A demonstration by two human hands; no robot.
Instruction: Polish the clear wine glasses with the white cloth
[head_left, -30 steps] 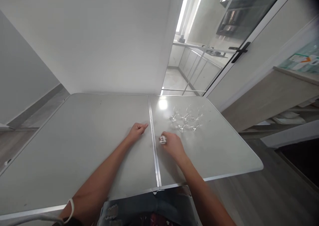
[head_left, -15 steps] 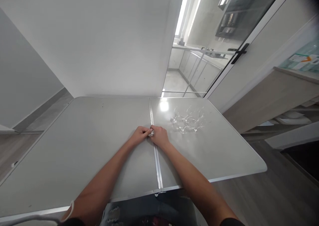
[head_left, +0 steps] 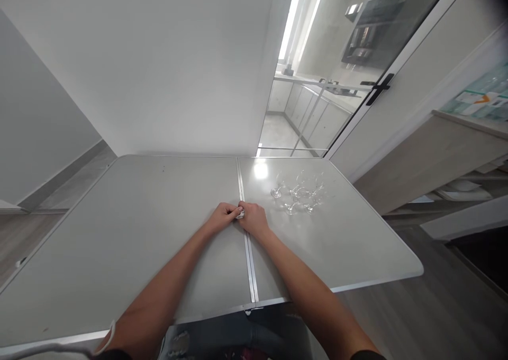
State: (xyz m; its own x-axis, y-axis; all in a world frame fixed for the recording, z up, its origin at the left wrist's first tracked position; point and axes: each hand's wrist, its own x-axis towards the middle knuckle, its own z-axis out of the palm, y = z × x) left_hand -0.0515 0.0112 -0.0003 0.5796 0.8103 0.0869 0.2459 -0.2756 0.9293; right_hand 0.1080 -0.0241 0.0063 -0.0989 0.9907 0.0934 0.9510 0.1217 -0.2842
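Note:
Over the metal seam of the table, my left hand (head_left: pixel 224 216) and my right hand (head_left: pixel 253 218) meet. Both are closed around a small whitish, shiny object (head_left: pixel 240 213). My fingers cover most of it, so its kind does not show. The left thumb and fingers pinch it from the left side, while the right hand curls over it from the right. Just right of my right hand, several small clear stemmed glasses (head_left: pixel 291 208) stand grouped on the table; one glass (head_left: pixel 276 192) is a little apart at the group's left.
The grey folding table (head_left: pixel 138 217) has a metal seam (head_left: pixel 250 264) running front to back. A white wall (head_left: pixel 178 84) rises behind it. A glass door with a black handle (head_left: pixel 380 89) and a shelf unit (head_left: pixel 432 159) are on the right.
The view has shifted very slightly. Both hands stay closed on the small whitish object in the same place, and the glasses have not moved.

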